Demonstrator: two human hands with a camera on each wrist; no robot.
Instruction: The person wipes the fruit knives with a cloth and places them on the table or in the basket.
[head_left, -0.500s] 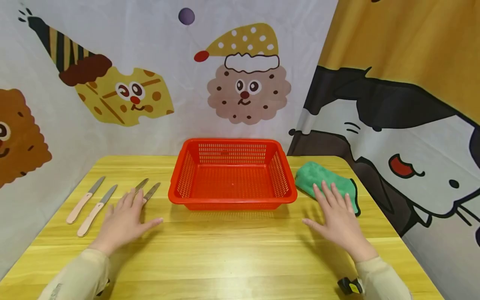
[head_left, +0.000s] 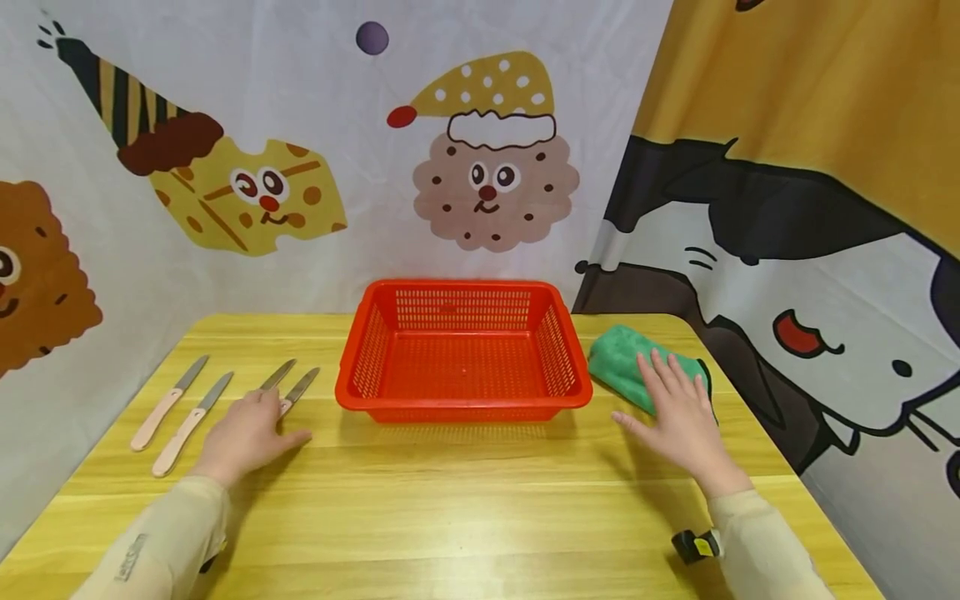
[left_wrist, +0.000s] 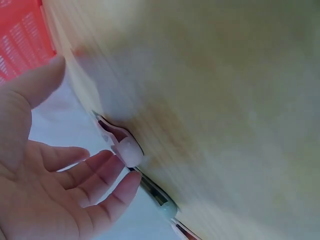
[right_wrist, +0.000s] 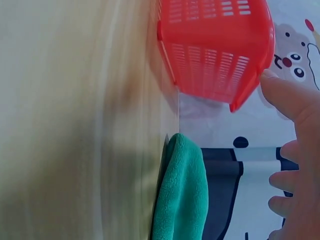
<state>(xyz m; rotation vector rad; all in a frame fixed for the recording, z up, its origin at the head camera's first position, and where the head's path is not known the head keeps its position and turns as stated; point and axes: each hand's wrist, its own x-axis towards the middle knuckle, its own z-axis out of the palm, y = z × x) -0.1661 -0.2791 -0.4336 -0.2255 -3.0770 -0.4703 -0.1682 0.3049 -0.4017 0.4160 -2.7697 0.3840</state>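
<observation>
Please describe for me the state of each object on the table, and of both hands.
Red basket: upright, top open
Green cloth: folded or rolled, lying down
Left two knives: lying down, blades bare
Right two knives: blades bare, handles partly hidden
Left hand: fingers loosely bent, contact with knives unclear
Right hand: fingers extended, holding nothing

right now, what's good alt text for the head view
A person's left hand partly hides two of four pointed metal-bladed knives on a yellow wooden table; the right hand is spread near a green cloth, with a rectangular red plastic basket between them.
</observation>
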